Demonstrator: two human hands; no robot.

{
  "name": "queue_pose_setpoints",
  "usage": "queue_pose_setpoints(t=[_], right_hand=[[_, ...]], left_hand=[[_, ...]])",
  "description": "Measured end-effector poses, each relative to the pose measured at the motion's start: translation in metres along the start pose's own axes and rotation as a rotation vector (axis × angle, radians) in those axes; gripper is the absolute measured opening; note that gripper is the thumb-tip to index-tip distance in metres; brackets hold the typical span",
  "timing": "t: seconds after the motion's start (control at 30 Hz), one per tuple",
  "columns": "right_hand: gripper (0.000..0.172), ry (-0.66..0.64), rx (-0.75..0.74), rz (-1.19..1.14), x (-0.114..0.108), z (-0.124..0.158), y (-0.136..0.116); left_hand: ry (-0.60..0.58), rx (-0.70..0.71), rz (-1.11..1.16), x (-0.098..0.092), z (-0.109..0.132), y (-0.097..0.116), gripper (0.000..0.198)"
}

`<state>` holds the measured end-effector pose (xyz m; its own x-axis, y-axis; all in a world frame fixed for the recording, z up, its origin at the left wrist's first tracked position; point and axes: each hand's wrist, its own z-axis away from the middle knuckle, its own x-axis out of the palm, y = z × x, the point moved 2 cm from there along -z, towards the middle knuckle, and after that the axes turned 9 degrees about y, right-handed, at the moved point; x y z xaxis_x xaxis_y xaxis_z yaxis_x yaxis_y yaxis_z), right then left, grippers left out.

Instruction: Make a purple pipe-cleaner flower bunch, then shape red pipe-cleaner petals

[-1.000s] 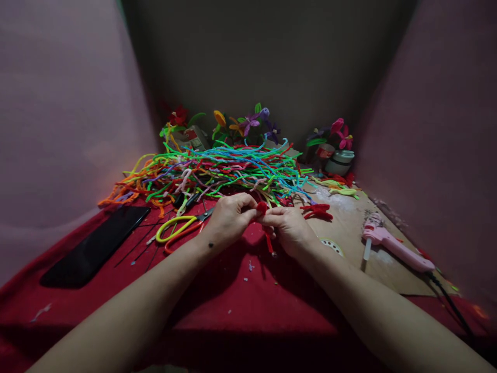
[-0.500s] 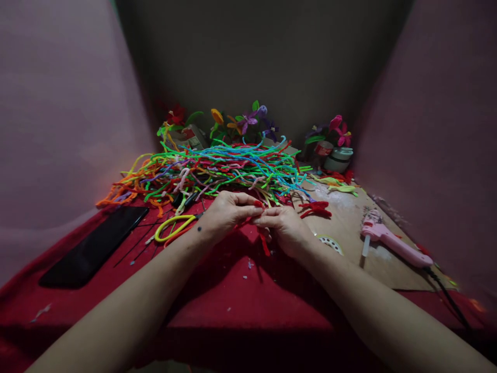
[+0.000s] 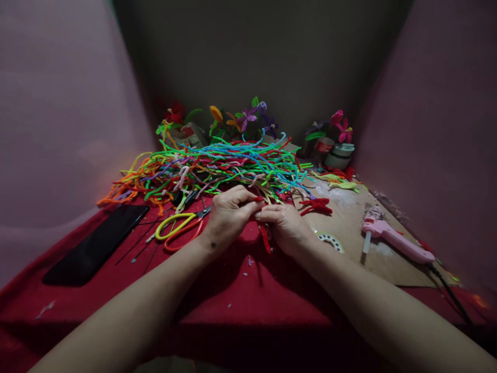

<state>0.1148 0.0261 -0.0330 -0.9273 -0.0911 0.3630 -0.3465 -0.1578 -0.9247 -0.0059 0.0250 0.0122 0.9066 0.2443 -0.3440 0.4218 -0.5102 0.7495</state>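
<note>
Pinched between the fingertips of both hands is a red pipe cleaner, one end of it dangling below my fingers. My left hand is closed on its upper part, and a bit of red shows at the thumb and forefinger. Touching it from the right, my right hand grips the same piece with thumb and forefinger. Just how the piece is bent between the fingers is hidden. Scissors with yellow and orange handles lie beside my left wrist. Shaped red pipe cleaner pieces rest right of my right hand.
A big heap of coloured pipe cleaners spreads behind my hands, with fuzzy flowers at the back. A black phone lies left. On the cardboard at right are a pink glue gun and a white ring-shaped spool.
My left hand has shifted slightly right and turned at the wrist, showing more of the scissors. Both hands still grip the red pipe cleaner.
</note>
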Motion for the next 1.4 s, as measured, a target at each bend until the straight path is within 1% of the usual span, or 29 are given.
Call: queue_pose_setpoints(t=[0.07,0.13,0.23,0.27,0.33,0.4,0.47,0.57,0.67,0.77,0.83,0.9,0.97,1.03,1.13,1.2,1.27,1.3,1.4], right_hand=[[0.022,0.000,-0.020,0.071,0.000,0.002,-0.003],[0.028,0.006,-0.011,0.141,0.001,0.004,-0.006],[0.030,0.023,0.006,0.131,0.001,0.005,-0.007],[0.030,0.026,0.004,0.112,0.001,0.004,-0.007],[0.028,0.020,0.010,0.079,0.000,0.004,-0.006],[0.026,-0.005,0.029,0.073,-0.001,0.003,-0.004],[0.024,-0.024,0.026,0.091,-0.002,0.003,-0.003],[0.025,-0.047,0.005,0.145,-0.001,0.005,-0.004],[0.027,-0.077,0.032,0.149,0.000,0.006,-0.004],[0.022,-0.089,0.053,0.078,0.001,0.006,-0.003],[0.018,-0.081,0.051,0.040,0.001,0.005,-0.002],[0.015,-0.050,0.031,0.015,0.000,0.003,-0.003],[0.013,-0.003,0.001,-0.023,0.000,0.001,-0.005],[0.013,0.061,-0.016,-0.070,-0.002,-0.002,-0.007],[0.018,0.147,0.000,-0.106,-0.005,-0.004,-0.009],[0.020,0.158,0.001,-0.084,-0.006,-0.005,-0.009],[0.019,0.148,-0.019,-0.039,-0.006,-0.005,-0.009],[0.019,0.149,-0.031,-0.010,-0.006,-0.005,-0.009],[0.020,0.189,-0.059,0.033,-0.006,-0.005,-0.007]], left_hand=[[-0.007,-0.118,0.054,-0.003,-0.005,-0.003,0.017],[0.003,-0.197,0.101,-0.005,-0.010,-0.006,0.018],[0.037,-0.273,0.192,-0.009,-0.014,-0.009,0.020],[0.028,-0.307,0.235,-0.010,-0.014,-0.010,0.021],[-0.041,-0.377,0.329,-0.009,-0.014,-0.012,0.021],[-0.165,-0.420,0.383,-0.008,-0.013,-0.013,0.024],[-0.272,-0.420,0.379,-0.008,-0.012,-0.013,0.028],[-0.341,-0.378,0.288,-0.008,-0.012,-0.011,0.022],[-0.318,-0.339,0.204,-0.009,-0.012,-0.007,0.020],[-0.242,-0.288,0.148,-0.009,-0.013,-0.005,0.019],[-0.212,-0.272,0.137,-0.008,-0.014,-0.004,0.019],[-0.198,-0.311,0.170,-0.009,-0.014,-0.005,0.021],[-0.215,-0.377,0.204,-0.010,-0.015,-0.007,0.025],[-0.279,-0.432,0.189,-0.012,-0.015,-0.008,0.028],[-0.410,-0.464,0.120,-0.012,-0.014,-0.011,0.029],[-0.438,-0.431,0.067,-0.011,-0.013,-0.013,0.026],[-0.414,-0.313,-0.011,-0.009,-0.012,-0.014,0.022],[-0.387,-0.216,-0.067,-0.008,-0.012,-0.014,0.021],[-0.282,0.158,-0.269,-0.005,-0.007,-0.013,0.017]])
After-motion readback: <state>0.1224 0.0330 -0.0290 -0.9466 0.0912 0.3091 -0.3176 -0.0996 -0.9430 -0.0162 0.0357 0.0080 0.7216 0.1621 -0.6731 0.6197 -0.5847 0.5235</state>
